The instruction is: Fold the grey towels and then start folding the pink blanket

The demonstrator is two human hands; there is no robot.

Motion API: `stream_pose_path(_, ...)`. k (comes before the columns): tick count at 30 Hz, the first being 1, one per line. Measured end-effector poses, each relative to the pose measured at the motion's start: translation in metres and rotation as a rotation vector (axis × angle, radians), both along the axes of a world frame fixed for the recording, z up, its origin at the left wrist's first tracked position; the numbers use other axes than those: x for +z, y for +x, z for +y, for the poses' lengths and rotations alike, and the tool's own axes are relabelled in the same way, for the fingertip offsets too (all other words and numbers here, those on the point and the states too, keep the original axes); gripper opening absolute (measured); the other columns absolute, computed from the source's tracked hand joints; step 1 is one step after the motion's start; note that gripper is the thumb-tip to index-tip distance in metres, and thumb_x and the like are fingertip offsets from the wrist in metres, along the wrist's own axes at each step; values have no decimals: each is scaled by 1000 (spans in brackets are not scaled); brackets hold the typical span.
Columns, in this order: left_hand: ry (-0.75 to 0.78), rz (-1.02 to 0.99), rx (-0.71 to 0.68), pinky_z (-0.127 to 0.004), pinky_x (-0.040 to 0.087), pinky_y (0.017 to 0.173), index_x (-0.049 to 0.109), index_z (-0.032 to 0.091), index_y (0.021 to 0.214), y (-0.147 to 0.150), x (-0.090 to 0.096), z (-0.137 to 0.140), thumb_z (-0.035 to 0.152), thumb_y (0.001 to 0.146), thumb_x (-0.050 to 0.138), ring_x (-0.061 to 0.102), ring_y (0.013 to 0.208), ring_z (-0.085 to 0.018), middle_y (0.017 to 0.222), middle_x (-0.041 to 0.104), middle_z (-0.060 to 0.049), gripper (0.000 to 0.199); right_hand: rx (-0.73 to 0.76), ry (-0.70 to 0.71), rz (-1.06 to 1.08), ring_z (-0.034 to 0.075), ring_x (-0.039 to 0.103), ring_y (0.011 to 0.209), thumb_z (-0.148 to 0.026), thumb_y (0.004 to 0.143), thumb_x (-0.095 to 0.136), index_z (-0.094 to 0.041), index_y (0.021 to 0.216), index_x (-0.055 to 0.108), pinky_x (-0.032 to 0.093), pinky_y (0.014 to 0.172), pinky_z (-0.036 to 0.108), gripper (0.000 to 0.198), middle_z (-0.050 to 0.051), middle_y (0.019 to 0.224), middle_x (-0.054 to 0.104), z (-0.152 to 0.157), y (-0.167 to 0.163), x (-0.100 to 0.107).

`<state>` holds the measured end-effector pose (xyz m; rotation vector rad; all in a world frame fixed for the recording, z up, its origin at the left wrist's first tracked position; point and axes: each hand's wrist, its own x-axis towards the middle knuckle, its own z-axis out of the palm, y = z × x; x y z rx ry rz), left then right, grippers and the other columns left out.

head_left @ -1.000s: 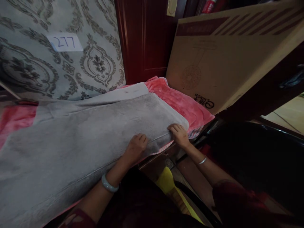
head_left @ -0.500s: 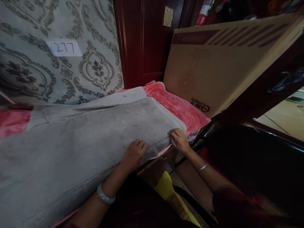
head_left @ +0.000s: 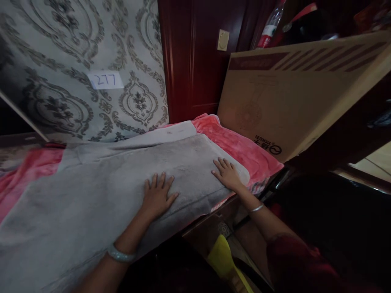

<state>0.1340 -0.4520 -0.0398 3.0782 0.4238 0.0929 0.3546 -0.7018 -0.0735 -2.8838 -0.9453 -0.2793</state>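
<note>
A grey plush cushion cover or blanket (head_left: 100, 187) is spread along the bench-like surface in front of me; I cannot tell exactly which it is. My left hand (head_left: 157, 197) lies palm down on its middle, fingers spread. Farther right, close to its rounded end, my right hand (head_left: 227, 174) also rests flat with the fingers apart. Beneath the grey fabric and past its far end shows a pink plush cloth (head_left: 241, 144). A folded pale strip (head_left: 171, 132) of the grey fabric runs along the wall side.
A large cardboard box (head_left: 275, 97) leans at the back right, with a plastic bottle (head_left: 270, 28) behind it. Patterned wallpaper bears a paper marked 277 (head_left: 106, 80). A black seat (head_left: 330, 219) stands at the right; a yellow object (head_left: 221, 254) is below the front edge.
Both hands have gone from curled fingers at the front edge of the grey fabric to lying flat on top. The left hand has moved left and the camera view has shifted.
</note>
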Motion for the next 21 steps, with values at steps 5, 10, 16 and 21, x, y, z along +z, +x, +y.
stream_pose_path(5, -31, -17, -7, -70, 16, 120, 39, 31, 158, -2, -7, -1, 60, 97, 44, 17, 155, -43, 170, 24, -10, 67, -19, -3, -15, 30, 31, 152, -57, 104, 33, -25, 158, 40, 28, 120, 49, 64, 10, 166, 34, -7, 0, -6)
stream_pose_path(10, -124, 57, -28, -67, 17, 122, 43, 29, 156, -2, 5, 9, 56, 95, 51, 16, 156, -42, 169, 24, -10, 68, -22, 5, 44, 29, 53, 134, -49, 106, 31, -26, 140, 62, 37, 112, 50, 52, 11, 147, 59, 5, 12, 23)
stream_pose_path(16, -185, -77, -60, -45, 39, 118, 58, 16, 142, 17, 32, 64, 36, 98, 45, 50, 141, -28, 151, 55, -16, 50, 67, 136, -7, 27, 45, 143, -36, 105, 33, -17, 147, 54, 30, 120, 48, 51, 15, 154, 51, 81, 53, 60)
stream_pose_path(21, -49, -74, 177, -56, 31, 121, 42, 10, 154, 50, 55, 100, 39, 100, 40, 32, 152, -33, 163, 36, -21, 61, 77, 149, 44, 29, 23, 155, -46, 105, 33, -18, 160, 34, 29, 120, 55, 61, 15, 167, 28, 145, 91, 62)
